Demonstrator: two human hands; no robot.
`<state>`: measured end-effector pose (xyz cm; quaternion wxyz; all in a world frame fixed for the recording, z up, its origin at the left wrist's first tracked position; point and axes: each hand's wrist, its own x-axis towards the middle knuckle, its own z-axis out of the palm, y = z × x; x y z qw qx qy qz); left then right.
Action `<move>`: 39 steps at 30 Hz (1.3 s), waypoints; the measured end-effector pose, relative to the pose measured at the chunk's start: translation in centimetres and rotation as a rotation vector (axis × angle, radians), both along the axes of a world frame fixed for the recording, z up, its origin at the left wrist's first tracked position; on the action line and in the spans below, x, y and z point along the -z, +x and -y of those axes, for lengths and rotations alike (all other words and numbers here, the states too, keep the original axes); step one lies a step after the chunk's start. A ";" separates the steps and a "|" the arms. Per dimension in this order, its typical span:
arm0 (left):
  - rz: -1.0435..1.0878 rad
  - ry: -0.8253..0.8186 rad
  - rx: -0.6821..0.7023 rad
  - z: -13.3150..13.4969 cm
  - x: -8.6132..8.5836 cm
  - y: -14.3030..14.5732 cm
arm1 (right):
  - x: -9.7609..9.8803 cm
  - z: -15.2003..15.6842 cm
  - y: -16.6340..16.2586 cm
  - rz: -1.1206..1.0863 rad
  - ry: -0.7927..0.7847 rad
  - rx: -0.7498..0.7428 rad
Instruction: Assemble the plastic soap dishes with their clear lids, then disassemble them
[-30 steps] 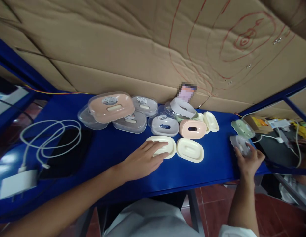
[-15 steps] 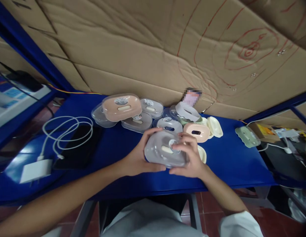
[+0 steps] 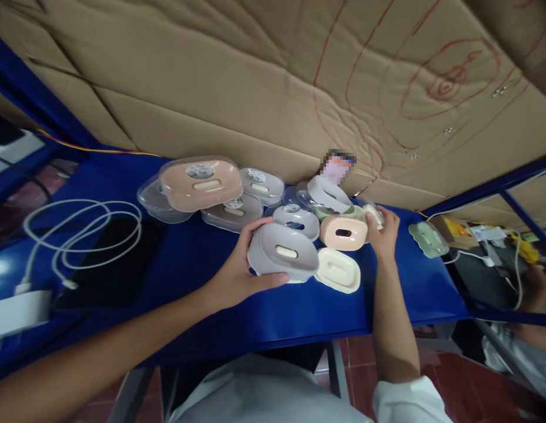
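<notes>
Lidded soap box (image 3: 283, 254): smooth plastic, translucent lid (slightly glossy). Table (image 3: 202, 264): glossy blue. Backing cardboard (image 3: 237, 88): matt.

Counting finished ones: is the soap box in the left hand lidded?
Lidded: a translucent grey plastic cover sits over its cream base in the left hand.

A blue table (image 3: 188, 264) carries a cluster of plastic soap boxes (image 3: 197, 183), a coiled white cable (image 3: 85, 203), and what may be a dark tablet (image 3: 109, 264).
</notes>
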<state>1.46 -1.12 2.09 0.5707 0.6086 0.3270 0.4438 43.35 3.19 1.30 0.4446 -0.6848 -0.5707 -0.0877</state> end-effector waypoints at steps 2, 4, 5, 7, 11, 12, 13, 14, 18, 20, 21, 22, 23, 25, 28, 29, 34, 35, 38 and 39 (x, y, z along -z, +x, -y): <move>0.000 0.000 -0.034 0.0 -0.1 0.1 | -0.3 0.2 -1.4 0.019 -0.009 -0.076; 0.001 0.003 -0.061 0.0 -0.1 0.2 | -1.1 1.1 -4.1 0.012 0.099 -0.131; 0.002 0.004 -0.069 0.1 -0.1 0.2 | -1.6 1.8 -5.8 0.013 0.160 -0.188; 0.013 0.007 -0.073 0.2 0.0 0.4 | -2.3 3.3 -9.6 0.051 0.194 -0.415; 0.062 0.007 -0.051 0.4 0.2 0.5 | -2.3 5.7 -16.3 0.215 0.013 -0.977; 0.076 -0.001 -0.036 0.4 0.2 0.4 | -2.1 6.0 -17.2 0.206 -0.015 -1.034; 0.089 -0.018 -0.014 0.4 0.1 0.4 | -2.0 6.3 -17.8 0.162 -0.029 -1.048; 0.101 -0.040 0.017 0.5 0.1 0.4 | -1.9 6.4 -18.0 0.093 -0.036 -1.030; 0.119 -0.097 0.176 0.8 -0.1 0.3 | -2.0 7.0 -16.6 -0.156 0.013 -0.879; 0.104 -0.092 0.201 0.9 0.0 0.1 | -2.1 7.1 -15.1 -0.151 0.120 -0.731; 0.095 -0.082 0.188 0.9 0.1 0.1 | -2.2 6.9 -14.2 -0.131 0.184 -0.604; 0.086 -0.071 0.163 0.8 0.1 0.0 | -2.2 6.7 -13.1 -0.107 0.234 -0.451; 0.074 -0.059 0.131 0.6 0.2 -0.1 | -2.3 6.2 -11.9 -0.080 0.266 -0.287; 0.047 -0.033 0.063 0.2 0.3 -0.3 | -2.4 4.8 -9.2 -0.032 0.268 -0.008; 0.004 -0.010 0.008 -0.3 0.4 -0.3 | -2.2 2.5 -5.2 0.042 0.143 0.172; -0.004 -0.006 0.005 -0.4 0.4 -0.3 | -2.0 1.8 -4.1 0.072 0.085 0.180; 0.005 0.005 0.014 0.1 0.4 0.2 | -1.1 0.5 -2.6 0.151 -0.070 -0.041; 0.013 0.006 0.019 0.2 0.4 0.3 | -1.1 0.6 -3.0 0.145 -0.047 -0.078; 0.055 0.006 0.018 0.3 0.2 0.4 | -2.0 1.9 -5.7 0.151 0.091 -0.156; 0.081 0.004 0.013 0.3 0.1 0.4 | -2.4 2.7 -7.0 0.172 0.124 -0.219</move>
